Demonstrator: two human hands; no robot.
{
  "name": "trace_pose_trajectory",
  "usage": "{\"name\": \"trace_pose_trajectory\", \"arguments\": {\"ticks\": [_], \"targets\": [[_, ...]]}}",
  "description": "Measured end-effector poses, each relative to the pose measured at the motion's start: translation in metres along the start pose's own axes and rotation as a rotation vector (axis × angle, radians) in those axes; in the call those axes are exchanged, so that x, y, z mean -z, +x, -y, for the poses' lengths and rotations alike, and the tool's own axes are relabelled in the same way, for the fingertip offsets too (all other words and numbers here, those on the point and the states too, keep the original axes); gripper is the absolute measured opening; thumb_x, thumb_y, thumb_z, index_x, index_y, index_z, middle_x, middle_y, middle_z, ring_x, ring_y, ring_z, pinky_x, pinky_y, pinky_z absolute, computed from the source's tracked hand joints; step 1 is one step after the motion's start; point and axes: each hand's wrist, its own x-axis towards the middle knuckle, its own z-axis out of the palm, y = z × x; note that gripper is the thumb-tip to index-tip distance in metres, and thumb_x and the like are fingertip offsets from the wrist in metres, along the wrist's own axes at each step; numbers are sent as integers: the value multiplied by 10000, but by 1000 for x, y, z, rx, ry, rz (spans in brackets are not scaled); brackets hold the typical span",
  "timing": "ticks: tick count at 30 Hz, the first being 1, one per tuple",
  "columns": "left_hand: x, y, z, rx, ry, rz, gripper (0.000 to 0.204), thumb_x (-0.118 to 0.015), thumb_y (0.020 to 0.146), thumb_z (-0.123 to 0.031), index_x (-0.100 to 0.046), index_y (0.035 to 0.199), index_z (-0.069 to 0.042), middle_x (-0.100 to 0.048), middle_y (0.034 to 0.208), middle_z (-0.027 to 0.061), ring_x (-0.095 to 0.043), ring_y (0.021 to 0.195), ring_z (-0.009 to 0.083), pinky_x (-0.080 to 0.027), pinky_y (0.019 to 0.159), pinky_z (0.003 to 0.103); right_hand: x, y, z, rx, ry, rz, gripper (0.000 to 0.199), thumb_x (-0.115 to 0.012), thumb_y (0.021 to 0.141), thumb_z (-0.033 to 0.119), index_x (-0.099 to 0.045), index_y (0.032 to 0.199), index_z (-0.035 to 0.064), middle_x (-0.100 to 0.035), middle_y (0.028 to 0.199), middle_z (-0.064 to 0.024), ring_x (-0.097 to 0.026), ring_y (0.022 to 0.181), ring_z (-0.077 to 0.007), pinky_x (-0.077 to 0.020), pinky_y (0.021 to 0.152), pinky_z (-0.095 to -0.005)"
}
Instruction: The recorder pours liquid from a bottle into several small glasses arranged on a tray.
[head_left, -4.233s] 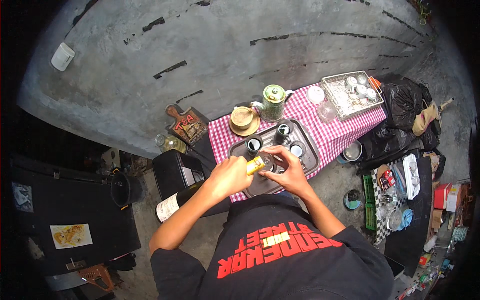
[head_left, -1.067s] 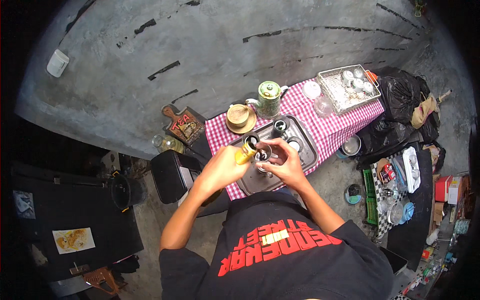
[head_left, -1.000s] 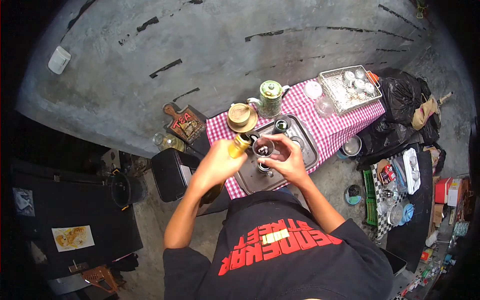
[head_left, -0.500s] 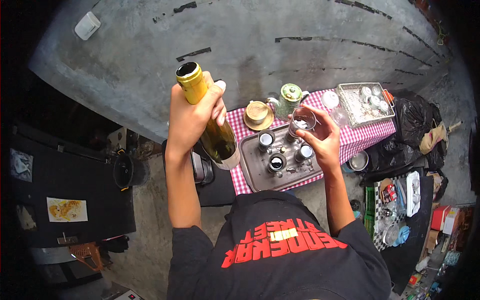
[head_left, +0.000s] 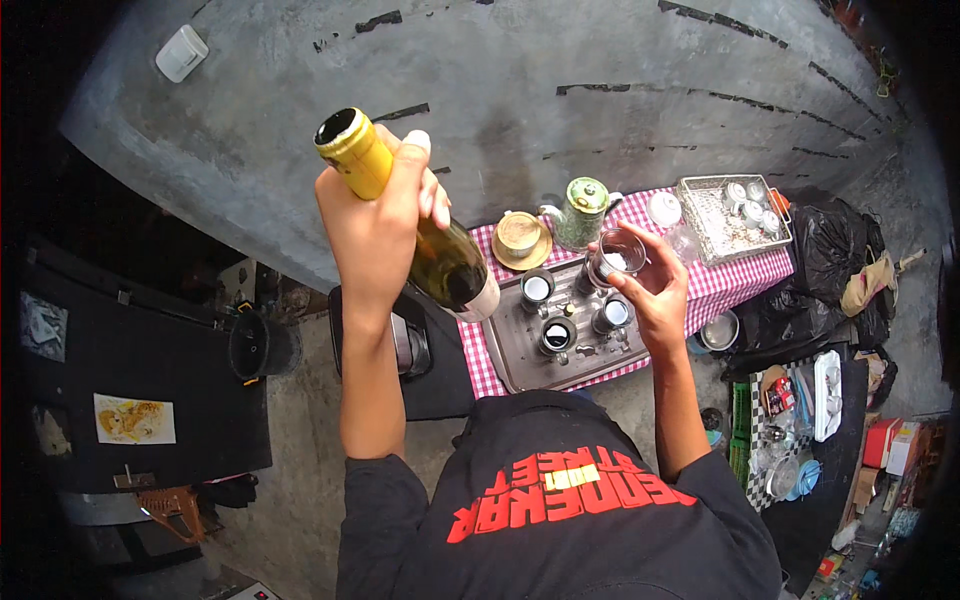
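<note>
My left hand [head_left: 372, 235] is wrapped round the neck of a green glass bottle [head_left: 455, 272] with yellow foil. Its open mouth points up and left, while the base slants over the left edge of a brown tray [head_left: 518, 372]. Between the fingers and thumb of my right hand [head_left: 662, 300] is a clear drinking glass [head_left: 622, 250], raised over the tray's right side. On the tray stand a cup with dark contents [head_left: 558, 335], a cup at the left [head_left: 537, 287] and a cup at the right [head_left: 612, 314]. Another cup behind the glass is partly hidden.
Behind the tray, a green lidded pitcher [head_left: 580, 215] and a tan cup on a saucer [head_left: 519, 235] stand on a red-checked cloth [head_left: 700, 285]. A wire basket [head_left: 715, 235] holding several jars is at the right. The grey wall [head_left: 480, 80] rises behind.
The bottle's neck has swung left and slightly up, and its base now lies farther right over the tray edge. The glass stays in my right hand, slightly lower and to the right.
</note>
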Motion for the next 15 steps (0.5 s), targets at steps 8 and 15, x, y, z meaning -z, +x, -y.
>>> {"name": "trace_pose_trajectory", "arguments": {"ticks": [8, 15], "targets": [[-2, 10, 8, 0, -69, -13, 265, -572, 938, -42, -466, 695, -58, -474, 558, 13, -502, 466, 118, -443, 494, 285, 3, 14, 0, 28, 104, 25, 694, -773, 785, 62, -443, 1390, -29, -613, 1216, -189, -637, 1107, -324, -538, 965, -477], [0, 4, 20, 2, -35, -36, 246, -580, 943, -29, -474, 722, -46, -478, 573, 15, -492, 474, 109, -444, 481, 273, -1, 13, -2, -25, 321, 58, 654, -834, 738, 129, -475, 1272, 13, -575, 1278, -245, -637, 1094, -351, -537, 956, -494]]}}
